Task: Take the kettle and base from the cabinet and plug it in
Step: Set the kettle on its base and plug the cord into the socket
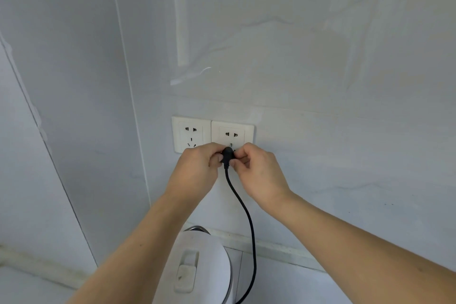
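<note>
A black plug [227, 156] is at the lower part of the right wall socket [232, 134]. My left hand [197, 170] pinches it from the left and my right hand [259, 173] pinches it from the right. Whether its pins are fully in the socket is hidden by my fingers. Its black cord [246, 219] hangs down past the white kettle [197, 266], which stands below at the bottom middle, lid up. The kettle's base is hidden under it.
A second white socket [191, 134] sits just left of the first, with nothing plugged in. Pale marbled wall panels fill the view, with a corner seam at the left. A light countertop [283, 284] meets the wall below.
</note>
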Demonstrator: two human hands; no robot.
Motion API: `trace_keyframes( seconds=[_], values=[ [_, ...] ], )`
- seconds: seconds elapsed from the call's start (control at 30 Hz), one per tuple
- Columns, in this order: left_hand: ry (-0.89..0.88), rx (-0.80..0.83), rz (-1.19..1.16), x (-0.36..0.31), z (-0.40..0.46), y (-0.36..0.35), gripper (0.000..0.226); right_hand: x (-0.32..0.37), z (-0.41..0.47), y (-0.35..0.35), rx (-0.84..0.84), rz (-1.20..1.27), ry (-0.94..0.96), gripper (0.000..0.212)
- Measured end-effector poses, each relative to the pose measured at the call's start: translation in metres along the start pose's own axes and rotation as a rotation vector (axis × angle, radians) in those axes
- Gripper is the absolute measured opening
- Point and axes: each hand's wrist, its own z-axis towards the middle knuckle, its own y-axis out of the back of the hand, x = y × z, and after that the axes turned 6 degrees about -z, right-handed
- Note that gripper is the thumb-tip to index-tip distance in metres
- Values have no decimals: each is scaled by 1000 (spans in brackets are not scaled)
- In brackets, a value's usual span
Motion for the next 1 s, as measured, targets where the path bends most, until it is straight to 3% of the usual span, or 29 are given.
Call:
trace_keyframes(
  seconds=[0.27,0.73,1.0],
  values=[
    [127,-32,-69,-1,2,1,17,6,5,13,97,-336,33,34],
    [266,-37,-368,-2,4,-2,15,12,16,17,216,-328,-17,30],
    [257,-49,-312,-9,8,-3,15,14,17,25,219,-321,17,33]
  ],
)
